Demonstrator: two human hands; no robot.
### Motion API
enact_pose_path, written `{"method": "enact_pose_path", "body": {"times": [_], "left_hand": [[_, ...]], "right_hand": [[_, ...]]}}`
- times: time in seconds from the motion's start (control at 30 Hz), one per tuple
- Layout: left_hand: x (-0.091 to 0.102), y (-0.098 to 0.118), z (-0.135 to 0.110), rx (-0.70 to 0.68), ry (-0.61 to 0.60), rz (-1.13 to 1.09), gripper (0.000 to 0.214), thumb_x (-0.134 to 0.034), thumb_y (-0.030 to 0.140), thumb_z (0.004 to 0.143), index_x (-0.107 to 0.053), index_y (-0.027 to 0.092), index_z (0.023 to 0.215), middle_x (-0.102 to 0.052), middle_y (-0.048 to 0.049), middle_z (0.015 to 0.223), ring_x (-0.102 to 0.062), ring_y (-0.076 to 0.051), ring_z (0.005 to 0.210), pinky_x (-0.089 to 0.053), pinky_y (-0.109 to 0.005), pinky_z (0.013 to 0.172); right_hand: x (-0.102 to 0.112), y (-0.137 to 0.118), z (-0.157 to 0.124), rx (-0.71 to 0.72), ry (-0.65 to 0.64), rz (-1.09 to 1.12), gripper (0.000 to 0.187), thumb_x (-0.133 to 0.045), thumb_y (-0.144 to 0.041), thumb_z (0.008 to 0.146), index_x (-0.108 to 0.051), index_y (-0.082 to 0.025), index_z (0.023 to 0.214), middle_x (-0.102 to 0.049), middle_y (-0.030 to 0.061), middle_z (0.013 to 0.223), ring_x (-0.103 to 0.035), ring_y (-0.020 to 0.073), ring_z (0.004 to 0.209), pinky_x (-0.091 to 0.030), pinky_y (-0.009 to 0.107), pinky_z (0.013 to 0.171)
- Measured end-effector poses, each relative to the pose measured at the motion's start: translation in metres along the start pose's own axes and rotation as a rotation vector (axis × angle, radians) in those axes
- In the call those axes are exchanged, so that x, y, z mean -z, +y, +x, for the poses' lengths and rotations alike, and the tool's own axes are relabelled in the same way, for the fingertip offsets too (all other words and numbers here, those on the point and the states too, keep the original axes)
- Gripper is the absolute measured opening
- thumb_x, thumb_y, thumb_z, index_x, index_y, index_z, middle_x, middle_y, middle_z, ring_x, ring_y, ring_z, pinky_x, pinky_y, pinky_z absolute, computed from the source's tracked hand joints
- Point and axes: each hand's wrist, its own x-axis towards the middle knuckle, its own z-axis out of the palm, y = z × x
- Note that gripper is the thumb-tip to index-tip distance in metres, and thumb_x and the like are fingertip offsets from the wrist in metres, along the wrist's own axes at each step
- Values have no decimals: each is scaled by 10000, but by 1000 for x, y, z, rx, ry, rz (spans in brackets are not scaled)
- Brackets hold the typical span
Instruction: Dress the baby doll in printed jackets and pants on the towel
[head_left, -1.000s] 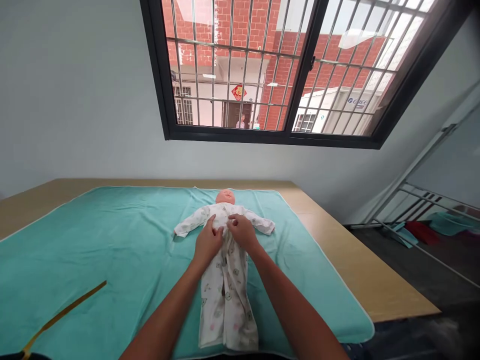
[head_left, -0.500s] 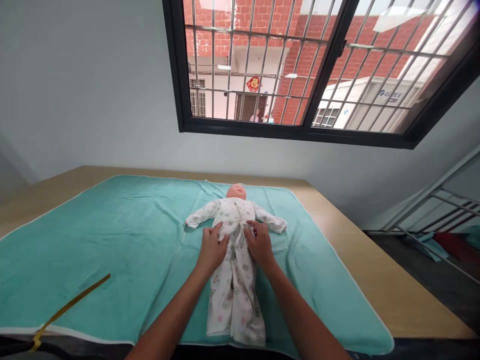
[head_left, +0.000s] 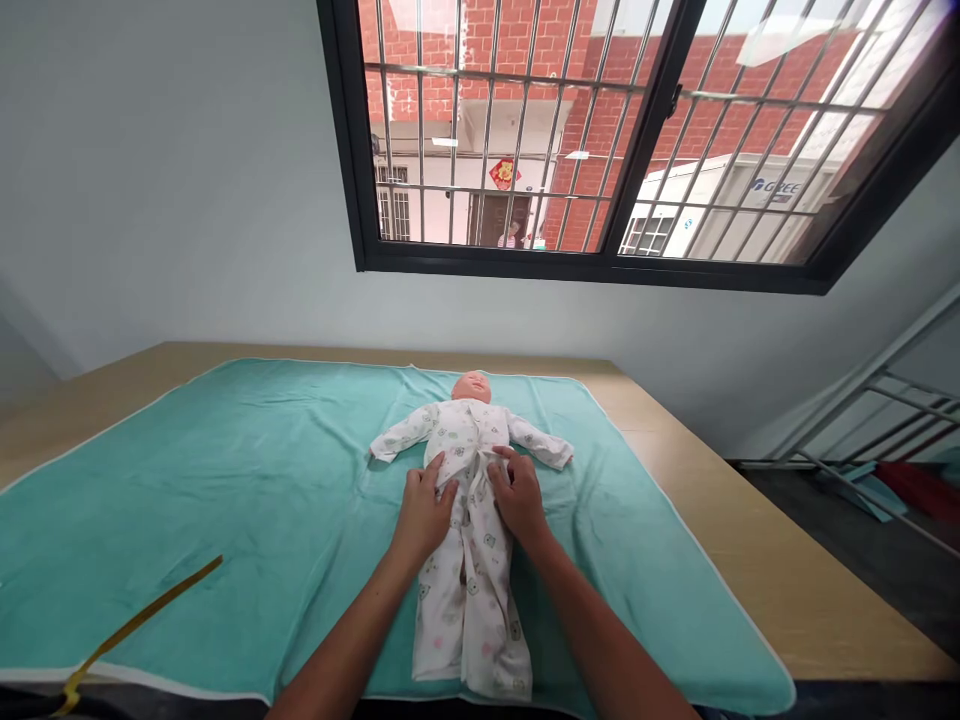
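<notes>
A baby doll (head_left: 471, 387) lies on its back, dressed in a white patterned romper (head_left: 469, 560) with its sleeves spread to both sides. The romper's front is creased at the waist, and a dark gap shows between the legs lower down. My left hand (head_left: 427, 510) rests on the left side of the waist, thumb and fingers apart on the cloth. On the other side, my right hand (head_left: 519, 495) has thumb and forefinger closed on the romper's front at the waist; its other fingertips are partly hidden.
Under the doll a turquoise sheet (head_left: 225, 480) covers most of the wooden table (head_left: 720, 510). A yellow-brown strap (head_left: 150, 610) pokes in at the lower left. Behind the table are a wall and a barred window (head_left: 487, 255). A metal rack (head_left: 862, 410) stands at the right.
The right forefinger is slightly more bent and drawn toward me. The left hand stays almost in place. The whole view has shifted slightly.
</notes>
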Motion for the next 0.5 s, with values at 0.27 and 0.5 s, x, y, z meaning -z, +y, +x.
{"method": "enact_pose_path", "body": {"times": [0.27,0.5], "left_hand": [[2,2,-4,9,-15,-14,553,-467,407,941,-442,189,1448,-462,-85,1050,-556,-220,974,-448,-413,983],[3,3,-8,21,4,-28,534,-462,413,943,-469,194,1430,-479,-73,1025,-566,-197,875,-472,-397,939]], "right_hand": [[0,4,-2,-2,5,-7,367,-538,-377,897,-646,-196,1199,-467,17,822,-482,184,740,-451,348,772],[1,3,-3,-11,0,-8,389,-532,-393,895,-643,-182,1202,-458,13,807,-478,185,738,-443,343,760]]}}
